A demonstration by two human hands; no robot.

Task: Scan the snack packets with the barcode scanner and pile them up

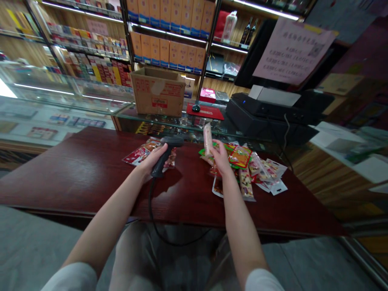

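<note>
My left hand (152, 160) is wrapped around the grip of a black handheld barcode scanner (163, 155), its head pointing right and its cable hanging over the table's front edge. Beneath and behind it lie a few red snack packets (135, 155), partly hidden by the hand. In my right hand (220, 157) a slim, pale wrapped snack bar (207, 138) stands nearly upright, raised above a heap of snack packets. That heap includes a green-and-red packet (240, 156), a long patterned packet (246, 184) and several pale packets (266, 169) to the right.
The dark red wooden table (91, 173) borders a glass display counter (121, 109). An open cardboard box (159, 93) and a red mat (206, 111) stand on the glass. At right are a black machine (257, 117) and a monitor with a pink notice (294, 52). Stocked shelves rise behind.
</note>
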